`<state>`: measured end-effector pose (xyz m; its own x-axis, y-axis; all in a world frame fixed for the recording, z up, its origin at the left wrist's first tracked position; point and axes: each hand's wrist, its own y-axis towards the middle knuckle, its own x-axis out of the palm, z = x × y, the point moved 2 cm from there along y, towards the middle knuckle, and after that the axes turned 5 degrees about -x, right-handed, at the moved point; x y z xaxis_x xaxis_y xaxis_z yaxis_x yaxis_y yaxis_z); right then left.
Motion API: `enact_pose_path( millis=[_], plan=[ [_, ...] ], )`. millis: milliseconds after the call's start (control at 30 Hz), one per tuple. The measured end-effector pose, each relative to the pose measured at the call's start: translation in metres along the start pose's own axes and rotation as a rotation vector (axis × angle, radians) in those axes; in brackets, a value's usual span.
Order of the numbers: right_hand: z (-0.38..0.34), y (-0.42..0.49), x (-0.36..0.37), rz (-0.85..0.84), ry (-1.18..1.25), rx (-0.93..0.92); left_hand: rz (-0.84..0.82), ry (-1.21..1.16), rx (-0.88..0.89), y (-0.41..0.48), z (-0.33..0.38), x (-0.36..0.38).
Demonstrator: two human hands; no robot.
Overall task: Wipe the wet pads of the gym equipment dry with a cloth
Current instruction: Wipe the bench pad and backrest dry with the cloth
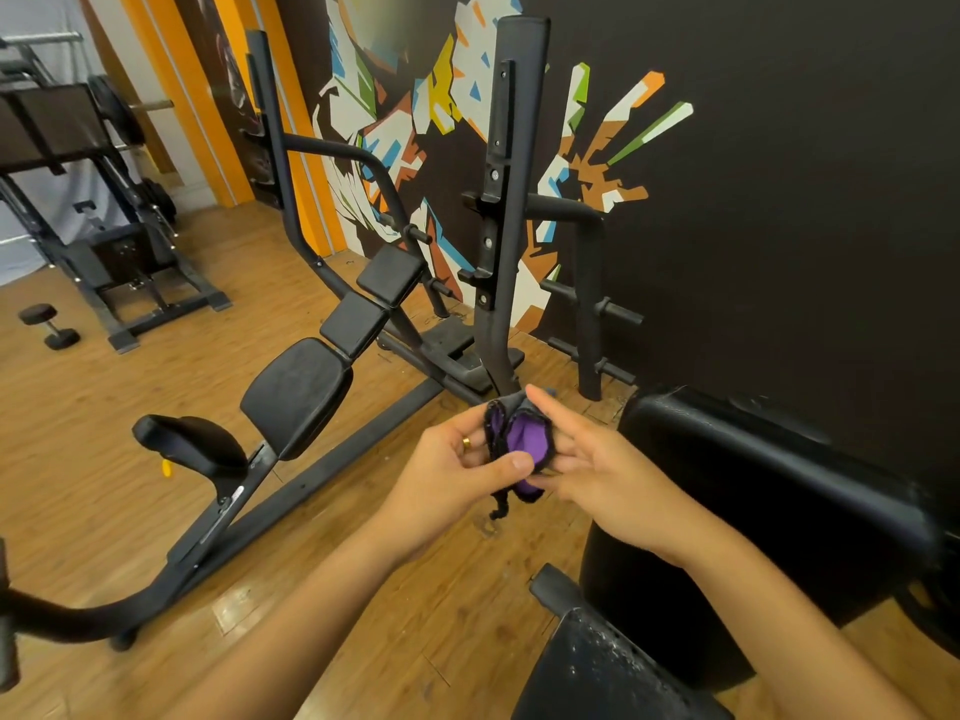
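Two hands hold a small cloth [519,439] bunched in the air above and just left of the droplet-spotted seat pad [597,667] at a gym machine. The left hand [457,459] pinches the purple, dark-edged fabric under its thumb, with the other fingers curled behind it. The right hand [597,470] catches the opposite side between its forefinger and the fingers below, which lie fairly straight. A loose dark cord or frayed trim hangs from the bundle.

Behind the seat pad, to its right, rises a worn black back pad [779,485], its covering cracked along the top edge. Well to the left of the seat pad, across the wooden floor [130,418], stands an incline bench [296,392] with several black cushions. A dumbbell [49,324] lies farther left again.

By its look the cloth is light, soft and limp. It will fold and slip in the grip rather than hold a shape, so it likely works best spread flat or folded into a thick wad and pressed down under the palm and fingers. Held by a corner, it would trail. The vinyl pads look smooth and slick where wet, so water may smear before it lifts. No wiping of the seat pad has begun.
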<state>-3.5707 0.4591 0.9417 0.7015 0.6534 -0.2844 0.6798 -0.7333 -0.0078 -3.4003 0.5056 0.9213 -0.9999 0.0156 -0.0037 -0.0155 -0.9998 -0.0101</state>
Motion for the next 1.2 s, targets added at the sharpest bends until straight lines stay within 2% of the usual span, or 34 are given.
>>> enact_pose_path(
  millis=[100,200,300,367,401,467,568,634,701,801,868,1002,1068,1202],
  plan=[
    [-0.001,0.001,0.001,-0.038,0.003,-0.024,0.089,0.001,0.0,0.001,-0.004,-0.003],
    [-0.001,0.001,-0.003,0.017,0.083,-0.055,0.184,-0.027,-0.005,0.002,-0.006,-0.009],
    [0.001,-0.002,-0.009,0.199,0.042,-0.11,0.199,-0.218,-0.054,-0.001,-0.005,-0.014],
    [0.007,-0.003,-0.014,0.374,-0.035,-0.147,0.161,-0.36,-0.1,-0.003,-0.004,-0.016],
    [0.01,-0.004,-0.015,0.41,-0.091,-0.151,0.13,-0.416,-0.122,-0.004,-0.004,-0.017],
    [0.013,-0.004,-0.011,0.329,-0.11,-0.108,0.064,-0.496,-0.157,-0.004,-0.005,-0.018],
    [0.016,-0.006,0.002,0.148,0.224,-0.055,-0.016,-0.595,-0.208,-0.006,-0.007,-0.018],
    [0.017,-0.007,0.005,0.184,0.334,-0.069,-0.014,-0.671,-0.24,-0.009,-0.006,-0.016],
    [0.02,-0.007,0.006,0.258,0.345,-0.074,0.015,-0.695,-0.24,-0.014,-0.004,-0.016],
    [0.023,-0.008,0.007,0.258,0.307,-0.06,0.041,-0.486,-0.196,-0.025,0.003,-0.017],
    [0.021,-0.01,0.009,0.195,0.242,-0.053,0.035,-0.285,-0.153,-0.031,0.007,-0.016],
    [0.014,-0.013,0.013,0.088,0.08,-0.051,0.099,-0.057,-0.014,-0.034,0.006,-0.016],
    [0.011,-0.015,0.012,0.069,0.098,-0.054,0.137,-0.127,-0.007,-0.034,0.007,-0.018],
    [0.011,-0.018,0.009,-0.024,0.158,-0.048,0.042,-0.483,-0.1,-0.038,0.006,-0.02]
  ],
)
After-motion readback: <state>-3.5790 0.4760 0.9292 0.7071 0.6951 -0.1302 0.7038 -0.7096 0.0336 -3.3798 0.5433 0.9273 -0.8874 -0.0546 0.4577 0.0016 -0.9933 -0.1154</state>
